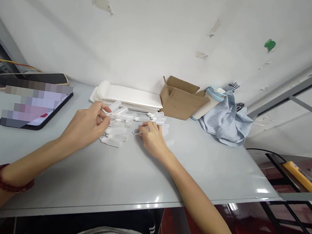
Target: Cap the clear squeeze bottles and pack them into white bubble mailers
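Small translucent plastic tubes (115, 130) with narrow ends lie in a loose row on the grey table, and several more tubes (157, 116) sit behind my right hand. My left hand (89, 120) is at the left end of the row, thumb and forefinger drawn together in a pinch beside the tubes; what is between the fingertips is too small to tell. Palm down, my right hand (153, 138) curls its fingers over a small tube on the table. A thin pale end pokes out at its fingertips, while the rest is covered.
Behind the tubes lies a stack of white packets (135, 97) against the wall. An open cardboard box (180, 101), a lidded cup (209, 101) and a light blue cloth bag (225, 121) stand to the right. On the left are a lit phone (40, 107) and a dark phone (32, 79).
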A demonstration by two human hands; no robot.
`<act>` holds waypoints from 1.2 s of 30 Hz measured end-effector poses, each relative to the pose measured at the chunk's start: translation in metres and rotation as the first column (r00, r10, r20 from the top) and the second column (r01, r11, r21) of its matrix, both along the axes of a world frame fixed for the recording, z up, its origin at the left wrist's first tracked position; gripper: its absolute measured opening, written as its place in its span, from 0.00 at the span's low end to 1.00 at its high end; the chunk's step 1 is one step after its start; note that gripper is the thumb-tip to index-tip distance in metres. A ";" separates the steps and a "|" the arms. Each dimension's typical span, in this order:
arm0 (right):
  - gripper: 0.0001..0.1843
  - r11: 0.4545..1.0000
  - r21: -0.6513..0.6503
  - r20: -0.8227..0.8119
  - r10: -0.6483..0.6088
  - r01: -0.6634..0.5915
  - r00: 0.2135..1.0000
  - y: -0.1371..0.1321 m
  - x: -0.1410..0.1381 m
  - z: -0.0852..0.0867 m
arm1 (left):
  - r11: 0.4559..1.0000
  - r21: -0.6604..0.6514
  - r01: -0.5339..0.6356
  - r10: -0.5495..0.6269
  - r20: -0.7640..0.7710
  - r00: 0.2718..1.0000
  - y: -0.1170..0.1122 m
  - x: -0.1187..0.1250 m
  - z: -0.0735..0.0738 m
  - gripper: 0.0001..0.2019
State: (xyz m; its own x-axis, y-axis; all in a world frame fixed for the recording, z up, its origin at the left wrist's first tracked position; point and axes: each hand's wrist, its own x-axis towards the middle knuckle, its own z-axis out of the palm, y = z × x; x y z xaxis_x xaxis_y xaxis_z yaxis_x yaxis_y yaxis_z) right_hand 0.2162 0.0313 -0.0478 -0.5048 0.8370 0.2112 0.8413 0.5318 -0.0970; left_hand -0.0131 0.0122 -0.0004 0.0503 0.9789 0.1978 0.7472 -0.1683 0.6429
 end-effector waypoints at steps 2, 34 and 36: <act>0.16 1.000 0.016 -0.030 0.021 -0.020 0.999 0.001 0.001 -0.002 | 1.000 0.008 0.005 -0.005 -0.003 1.000 0.000 0.001 0.000 0.09; 0.10 0.996 -0.083 -0.106 0.021 -0.030 0.994 -0.003 0.003 0.015 | 0.999 0.017 0.041 -0.040 -0.027 0.999 -0.001 0.004 -0.006 0.11; 0.08 0.992 -0.123 -0.072 0.018 -0.027 0.997 -0.003 0.003 0.017 | 0.998 0.024 0.050 -0.049 -0.029 0.998 -0.001 0.005 -0.006 0.11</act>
